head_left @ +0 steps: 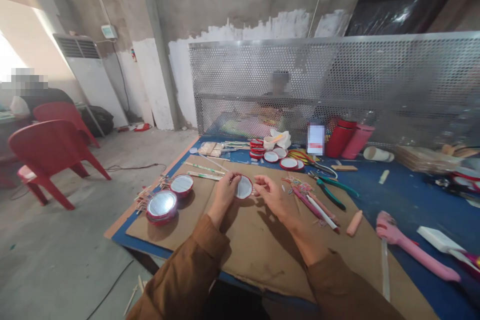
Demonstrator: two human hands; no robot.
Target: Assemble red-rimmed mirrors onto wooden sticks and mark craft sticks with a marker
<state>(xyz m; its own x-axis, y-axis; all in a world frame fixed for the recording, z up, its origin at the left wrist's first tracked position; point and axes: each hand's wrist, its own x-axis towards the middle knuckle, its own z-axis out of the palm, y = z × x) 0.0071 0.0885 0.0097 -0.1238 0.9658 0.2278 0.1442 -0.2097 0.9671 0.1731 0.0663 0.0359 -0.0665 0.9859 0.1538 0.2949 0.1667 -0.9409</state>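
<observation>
My left hand (226,191) grips a small red-rimmed disc (245,187) with a pale face, thumb on its left edge. At the disc's right edge, the fingers of my right hand (273,195) are bent and close together; whatever they pinch is too small to make out. Both hands are above a brown cardboard sheet (258,250). To the left lie similar red-rimmed round pieces, a larger stack (162,206) and a smaller one (181,185), with thin wooden sticks (143,197) beside them. Patterned strips (204,175) lie just behind my left hand.
Right of my hands lie pens (322,212), green-handled pliers (330,191), an orange stub (354,223) and a pink tool (416,250). More red-rimmed discs (288,163), a phone (315,139) and a red bottle (340,137) stand before a perforated metal screen (232,80). Other people sit beyond it and at far left.
</observation>
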